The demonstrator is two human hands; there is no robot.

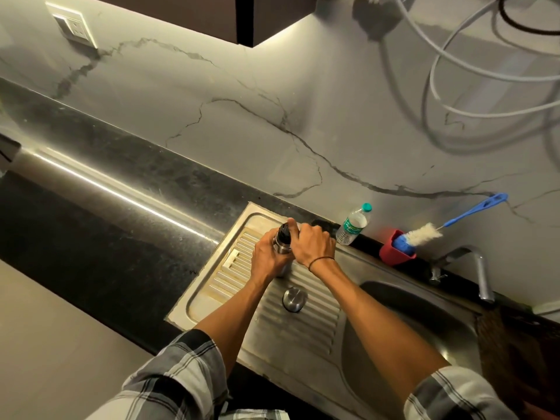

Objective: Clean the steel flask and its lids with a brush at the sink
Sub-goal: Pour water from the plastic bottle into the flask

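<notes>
Black stone formed the desk [100, 225], which ran beneath a pale marble-patterned wall [242, 122]. Set into it was a stainless-steel sink [394, 338] with a ribbed drainboard [303, 322] on its left and a dark basin on its right, and a bent steel tap [480, 274] stood at the far rim. Two forearms in rolled checked sleeves [181, 368] reached out over the drainboard.

The steel flask [283, 242] stood upright near the far left part of the drainboard, between the two hands. The left hand [268, 253] wrapped its fingers round the flask's body from the left side. The right hand [313, 245] came in from the right, its fingers curled over the dark stopper at the flask's top; how tightly it gripped could not be told. A thin dark band circled the right wrist.

A round steel lid [294, 299] lay flat on the drainboard ribs, nearer the person than the flask and apart from both hands.

Behind the sink, a clear plastic water bottle [354, 224] with a green cap stood just right of the right hand. Farther right, a red holder [394, 251] held a blue sponge, and a bottle brush [448, 224] with white bristles and a blue handle leaned from it against the wall, well apart from the hands.
</notes>
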